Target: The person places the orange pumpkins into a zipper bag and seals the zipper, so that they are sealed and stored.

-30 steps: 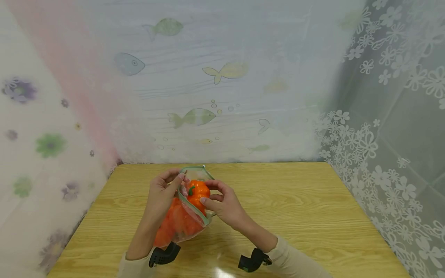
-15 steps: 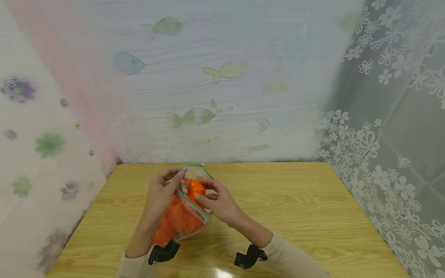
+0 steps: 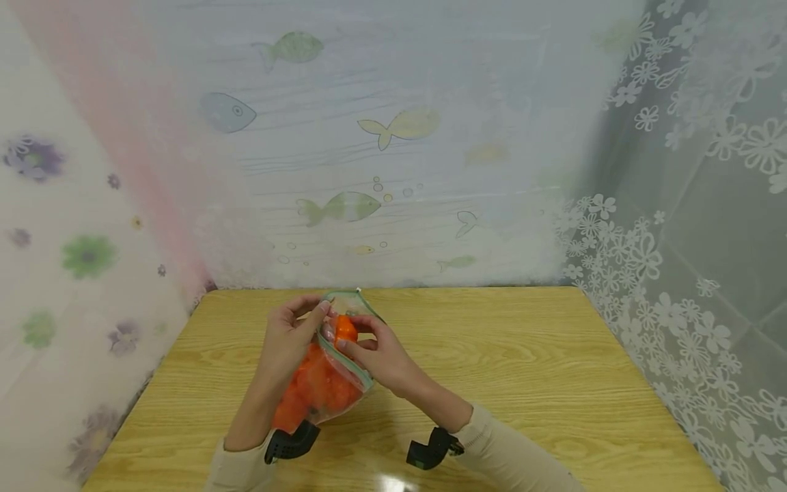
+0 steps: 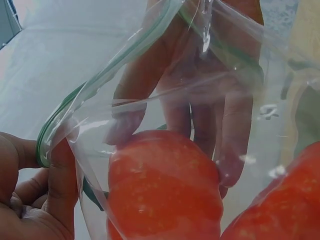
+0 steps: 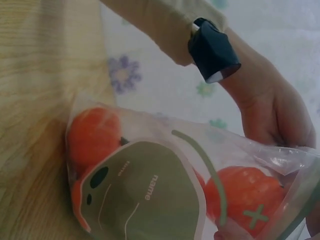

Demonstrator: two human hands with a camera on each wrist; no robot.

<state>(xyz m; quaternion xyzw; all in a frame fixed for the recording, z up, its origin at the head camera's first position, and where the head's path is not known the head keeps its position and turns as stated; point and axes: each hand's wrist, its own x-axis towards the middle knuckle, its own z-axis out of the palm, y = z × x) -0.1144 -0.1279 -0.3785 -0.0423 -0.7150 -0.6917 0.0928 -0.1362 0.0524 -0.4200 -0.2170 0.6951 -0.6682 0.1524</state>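
Observation:
A clear zip bag with a green-edged mouth (image 3: 348, 364) stands tilted, several orange pumpkins showing through its side. My left hand (image 3: 294, 331) pinches the bag's rim at the left of the opening. In the mouth, my right hand (image 3: 387, 355) grips a small orange pumpkin (image 3: 346, 329) between thumb and fingers. Through the clear plastic in the left wrist view, right-hand fingers (image 4: 235, 130) lie round the pumpkin (image 4: 165, 185). The right wrist view shows the bag's green printed label (image 5: 145, 190) and a pumpkin (image 5: 95, 135) in its bottom corner.
The bag is over the left part of a wood-grain table (image 3: 504, 369). Behind it hangs a pale curtain (image 3: 393, 178) with fish prints. Flowered sheets (image 3: 89, 301) flank the table on both sides. A black wrist camera (image 3: 292, 441) sits on each forearm.
My right hand has moved left and slightly up, carrying the pumpkin deeper into the bag's mouth, so less of it shows. The left hand keeps its pinch on the rim, nearly still.

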